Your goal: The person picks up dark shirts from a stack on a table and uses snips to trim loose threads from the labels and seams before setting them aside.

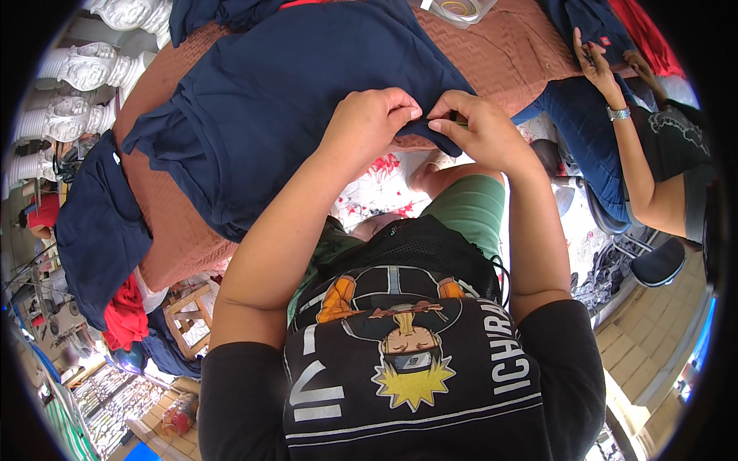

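A navy blue garment (284,92) lies spread over the table in front of me, its near edge reaching toward my lap. My left hand (373,123) pinches that edge between thumb and fingers. Close beside it on the right, my right hand (480,131) pinches the same edge, and a short folded strip of navy cloth hangs below both thumbs. The fingertips of the two hands are almost touching. Whether a small tool or thread sits between the fingers is too small to tell.
A brown patterned cloth (507,46) covers the table. Another navy garment (100,223) hangs off its left side, above red cloth (125,315). White ornate balusters (84,65) stand at far left. On the right sits a co-worker (653,192) handling navy cloth. A clear container (459,9) rests at the back.
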Tool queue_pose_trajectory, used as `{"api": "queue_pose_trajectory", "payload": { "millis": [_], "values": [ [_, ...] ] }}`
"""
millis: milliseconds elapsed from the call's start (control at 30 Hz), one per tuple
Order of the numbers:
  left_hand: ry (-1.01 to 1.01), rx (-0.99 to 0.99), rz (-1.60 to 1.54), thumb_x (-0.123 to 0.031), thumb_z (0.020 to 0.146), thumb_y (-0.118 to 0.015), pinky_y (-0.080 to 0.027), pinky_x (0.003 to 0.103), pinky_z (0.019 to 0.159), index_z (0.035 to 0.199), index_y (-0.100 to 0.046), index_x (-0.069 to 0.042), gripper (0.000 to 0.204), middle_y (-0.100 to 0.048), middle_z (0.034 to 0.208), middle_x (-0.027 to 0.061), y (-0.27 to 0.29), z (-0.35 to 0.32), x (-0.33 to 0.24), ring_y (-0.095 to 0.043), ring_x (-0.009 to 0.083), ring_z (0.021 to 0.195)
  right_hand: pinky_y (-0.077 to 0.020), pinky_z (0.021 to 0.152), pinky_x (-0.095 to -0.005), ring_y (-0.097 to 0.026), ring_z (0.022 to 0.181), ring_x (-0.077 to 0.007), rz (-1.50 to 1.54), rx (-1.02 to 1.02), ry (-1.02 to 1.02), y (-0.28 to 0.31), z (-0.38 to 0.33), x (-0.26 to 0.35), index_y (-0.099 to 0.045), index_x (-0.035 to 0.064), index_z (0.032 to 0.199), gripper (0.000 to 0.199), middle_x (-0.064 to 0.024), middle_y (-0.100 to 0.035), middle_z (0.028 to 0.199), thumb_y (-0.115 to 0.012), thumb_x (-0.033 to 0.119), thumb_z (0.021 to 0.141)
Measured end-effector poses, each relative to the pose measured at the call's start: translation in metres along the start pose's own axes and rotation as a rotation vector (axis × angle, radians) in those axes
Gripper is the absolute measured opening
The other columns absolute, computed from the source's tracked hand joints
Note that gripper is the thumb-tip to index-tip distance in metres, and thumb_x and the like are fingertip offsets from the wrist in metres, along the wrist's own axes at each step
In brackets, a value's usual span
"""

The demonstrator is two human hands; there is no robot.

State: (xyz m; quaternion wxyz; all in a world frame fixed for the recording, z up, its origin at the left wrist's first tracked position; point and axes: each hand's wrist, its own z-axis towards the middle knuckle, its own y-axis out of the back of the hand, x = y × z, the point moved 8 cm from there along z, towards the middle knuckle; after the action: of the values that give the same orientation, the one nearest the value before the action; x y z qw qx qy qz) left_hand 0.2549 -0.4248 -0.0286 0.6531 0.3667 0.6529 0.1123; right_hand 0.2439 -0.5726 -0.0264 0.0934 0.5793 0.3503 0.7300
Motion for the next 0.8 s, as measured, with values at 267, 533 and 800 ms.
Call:
{"api": "queue_pose_trajectory", "payload": {
  "millis": [267, 533, 800],
  "values": [
    [-0.633, 0.323, -0.133, -0.031, 0.093, -0.058, -0.048, 0.033, 0.079, 0.085, -0.075, -0.005, 0.032, -0.069, 0.102, 0.0124, 0.06, -0.064, -0.078, -0.063, 0.0233, 0.079, -0.0493, 0.071, -0.0366, -0.065, 0.08, -0.0272, -0.047, -0.009, 0.002, 0.009, 0.001, 0.01, -0.066, 0.0044, 0.096, 0.019, -0.0121, -0.066, 0.087, -0.07, 0.018, 0.084],
    [-0.103, -0.408, -0.053, -0.02, 0.093, -0.058, -0.041, 0.03, 0.092, 0.109, -0.064, 0.002, 0.028, -0.063, 0.112, 0.011, 0.207, -0.186, -0.007, -0.054, 0.0169, 0.103, -0.0504, 0.077, -0.035, -0.063, 0.085, -0.0271, -0.045, -0.027, 0.215, -0.014, 0.014, 0.066, -0.065, 0.0065, 0.103, 0.034, -0.0095, -0.063, 0.098, -0.079, 0.014, 0.074],
    [0.155, -0.411, 0.536, -0.014, 0.076, -0.077, -0.045, 0.033, 0.092, 0.104, -0.067, 0.0, 0.032, -0.064, 0.113, 0.011, 0.156, -0.199, 0.09, -0.057, 0.0298, 0.109, -0.0496, 0.074, -0.0358, -0.063, 0.084, -0.0302, -0.149, -0.034, 0.237, -0.041, 0.026, 0.059, -0.064, 0.0038, 0.099, 0.027, -0.0094, -0.062, 0.097, -0.076, 0.007, 0.075]
  ]
}}
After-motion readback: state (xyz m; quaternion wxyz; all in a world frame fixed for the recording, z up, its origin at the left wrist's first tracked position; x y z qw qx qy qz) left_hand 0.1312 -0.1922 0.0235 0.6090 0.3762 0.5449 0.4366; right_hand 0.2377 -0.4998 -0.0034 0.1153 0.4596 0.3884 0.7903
